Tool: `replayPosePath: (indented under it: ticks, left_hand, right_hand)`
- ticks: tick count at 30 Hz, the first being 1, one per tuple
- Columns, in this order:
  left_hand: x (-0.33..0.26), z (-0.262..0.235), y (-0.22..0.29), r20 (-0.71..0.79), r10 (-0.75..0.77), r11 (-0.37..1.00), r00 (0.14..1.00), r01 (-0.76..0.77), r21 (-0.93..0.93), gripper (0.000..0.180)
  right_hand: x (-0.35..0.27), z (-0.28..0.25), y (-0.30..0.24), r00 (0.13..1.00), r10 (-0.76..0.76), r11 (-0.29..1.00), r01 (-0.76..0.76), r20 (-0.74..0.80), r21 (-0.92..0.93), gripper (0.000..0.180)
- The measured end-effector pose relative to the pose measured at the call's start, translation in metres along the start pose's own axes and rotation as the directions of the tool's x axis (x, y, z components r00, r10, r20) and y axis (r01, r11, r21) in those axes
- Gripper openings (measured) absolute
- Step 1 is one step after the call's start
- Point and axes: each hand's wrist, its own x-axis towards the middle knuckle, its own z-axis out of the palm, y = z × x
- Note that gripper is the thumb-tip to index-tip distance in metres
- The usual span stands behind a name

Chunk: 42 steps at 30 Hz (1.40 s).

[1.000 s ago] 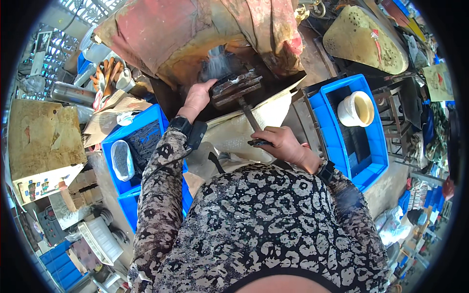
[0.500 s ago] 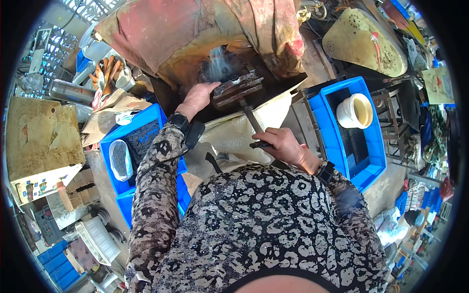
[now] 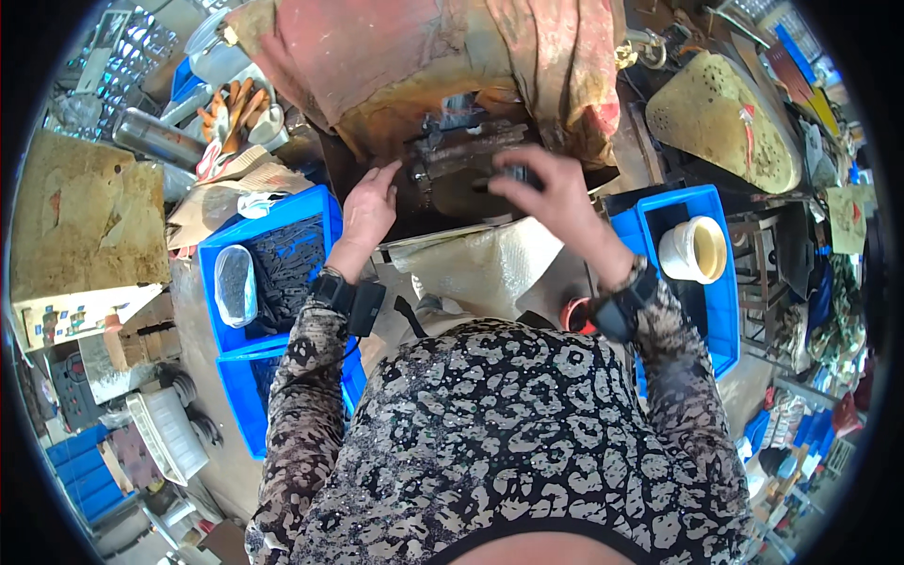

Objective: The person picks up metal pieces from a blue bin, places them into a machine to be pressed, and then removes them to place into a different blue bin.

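A dark metal clamp-like fixture sits inside the machine under a stained reddish cloth cover. My left hand is at the fixture's left side, fingers stretched out and holding nothing. My right hand hovers over the fixture's right part, its fingers half curled and smeared by motion. A small dark piece shows by its fingertips; I cannot make out what it is or whether the hand grips it. The lever seen earlier cannot be told apart now.
At left, a blue bin holds many dark strips and a clear plastic container. A blue bin with a cream tub stands at right. Bubble wrap hangs before the machine. Orange-brown gloves lie far left.
My right hand has let go of the fixture's lever at its near end and moved up over the fixture. My left hand has shifted slightly down and back. The bright spray is weaker.
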Motion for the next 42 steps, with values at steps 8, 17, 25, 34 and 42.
replayPosePath:
  ticks: [8,17,25,34,42]
  left_hand:
    - [-0.009,0.007,0.0,-0.036,-0.008,0.999,0.999,0.007,-0.041,0.023]
    - [-0.01,0.007,0.004,-0.068,0.042,0.999,0.997,-0.044,-0.032,0.017]
    - [-0.01,0.007,0.006,-0.01,-0.026,0.999,1.0,0.025,-0.033,0.021]
    - [-0.01,0.008,0.005,0.018,-0.012,1.0,1.0,0.013,-0.02,0.021]
    - [-0.009,0.01,-0.004,0.007,0.014,1.0,1.0,-0.013,-0.006,0.017]
  right_hand:
    - [0.145,0.02,0.047,0.958,0.286,0.946,-0.28,-0.017,0.166,0.029]
    - [0.203,0.035,0.1,0.953,0.288,0.886,-0.303,0.095,0.351,0.025]
    - [0.205,0.033,0.093,0.942,0.329,0.901,-0.334,0.067,0.275,0.027]
    - [0.09,0.01,0.062,0.826,0.469,0.651,-0.563,0.313,0.51,0.016]
    - [0.047,0.004,0.039,0.835,0.482,0.573,-0.529,0.266,0.626,0.018]
